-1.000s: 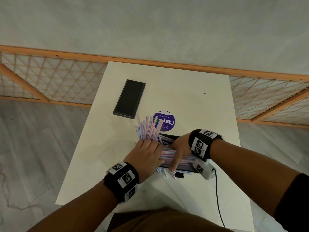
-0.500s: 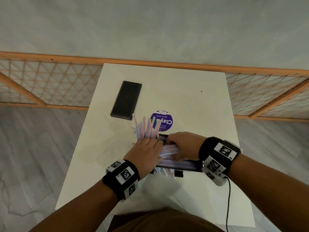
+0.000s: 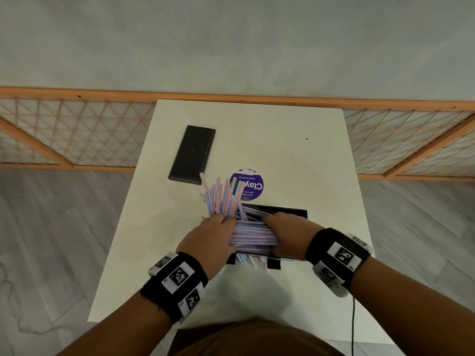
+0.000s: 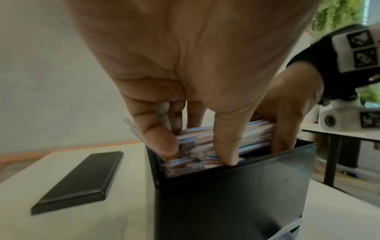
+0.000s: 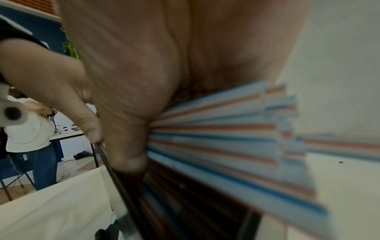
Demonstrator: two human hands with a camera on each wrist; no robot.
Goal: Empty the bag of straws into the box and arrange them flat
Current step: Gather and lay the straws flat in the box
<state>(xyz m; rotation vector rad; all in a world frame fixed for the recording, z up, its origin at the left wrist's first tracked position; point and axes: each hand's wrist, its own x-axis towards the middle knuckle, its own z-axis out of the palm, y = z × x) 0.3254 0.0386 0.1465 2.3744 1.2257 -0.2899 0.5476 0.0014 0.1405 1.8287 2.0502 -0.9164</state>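
L hand (image 3: 209,236) grips straws (image 3: 253,236) in black box (image 3: 295,213) | R hand (image 3: 289,233) grips same bundle, other end | lid (image 3: 192,154) apart

One box (image 3: 295,211), one lid (image 3: 192,154), many straws (image 3: 253,237)

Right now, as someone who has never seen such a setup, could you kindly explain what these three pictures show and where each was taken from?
No machine here: a person works with bare hands, wearing cameras. The head view looks down at a white table. The other two look along each wrist. The left hand and right hand press on a bundle of striped straws lying across a black box; more straws stick up and over its far left corner. Also on the table lie a flat black lid and a purple round sticker. The wristbands carry printed square markers.
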